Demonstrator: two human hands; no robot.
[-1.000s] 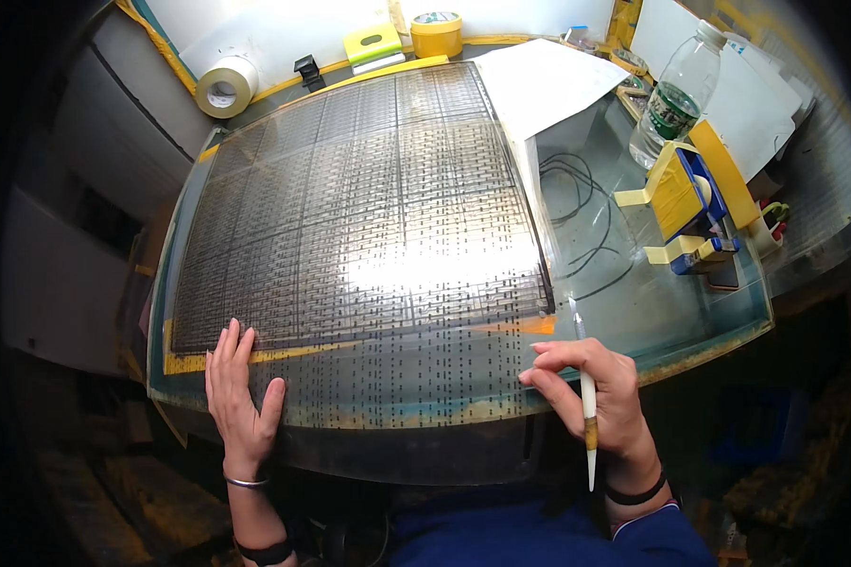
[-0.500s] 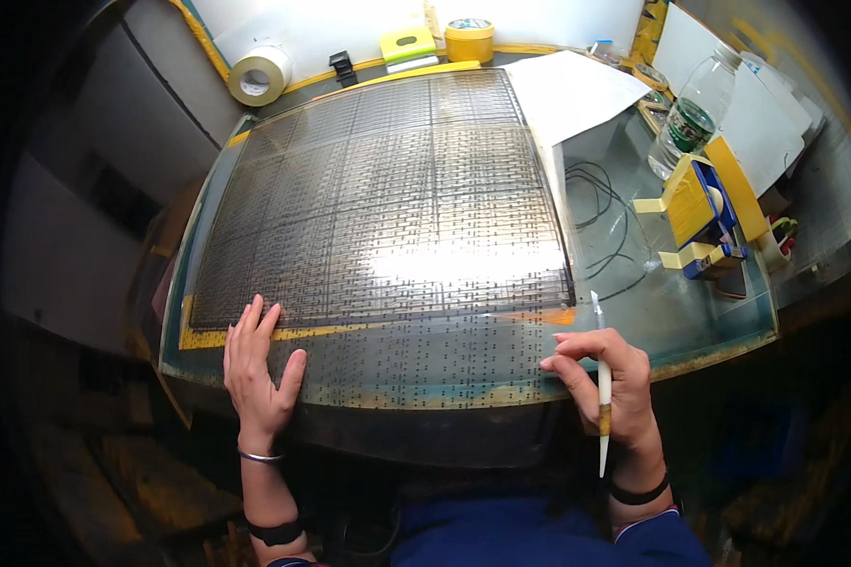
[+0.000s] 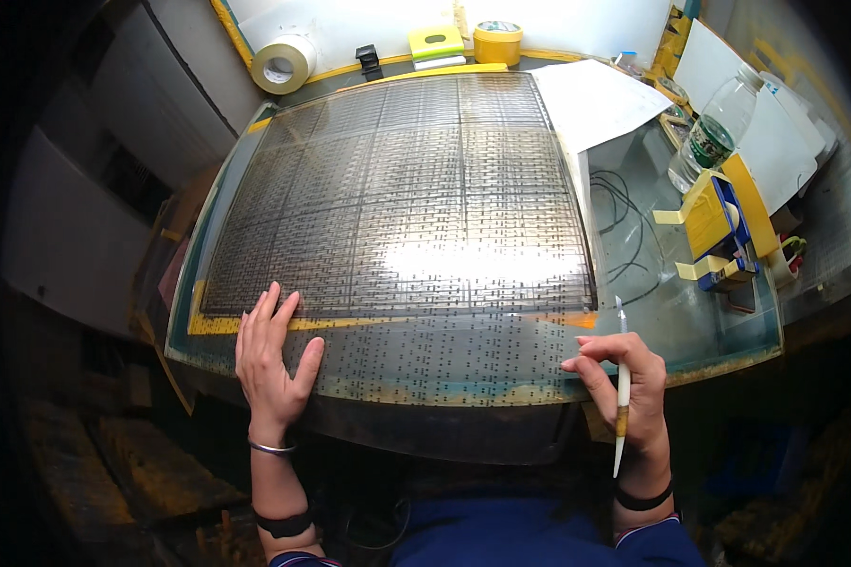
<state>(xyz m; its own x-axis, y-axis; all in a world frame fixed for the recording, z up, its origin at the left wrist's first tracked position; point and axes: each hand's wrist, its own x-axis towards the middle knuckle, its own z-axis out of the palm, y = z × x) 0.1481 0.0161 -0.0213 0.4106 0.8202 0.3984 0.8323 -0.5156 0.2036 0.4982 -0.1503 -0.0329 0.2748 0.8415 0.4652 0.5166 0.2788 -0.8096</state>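
My left hand (image 3: 274,367): lower left, spread on patterned sheet (image 3: 416,208). Right hand (image 3: 639,383): lower right, gripping white pen-shaped tool (image 3: 624,383); sheet pinch unclear.

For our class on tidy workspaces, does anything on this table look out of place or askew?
The white paper lies askew to the patterned sheet; to its right, a dark cord lies in untidy loops.

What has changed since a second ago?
Only the view shifted, setting the whole scene further right in frame. Nothing was gripped or released. The left hand still lies at the near edge of the gridded sheet; the right hand still holds the slim white tool.
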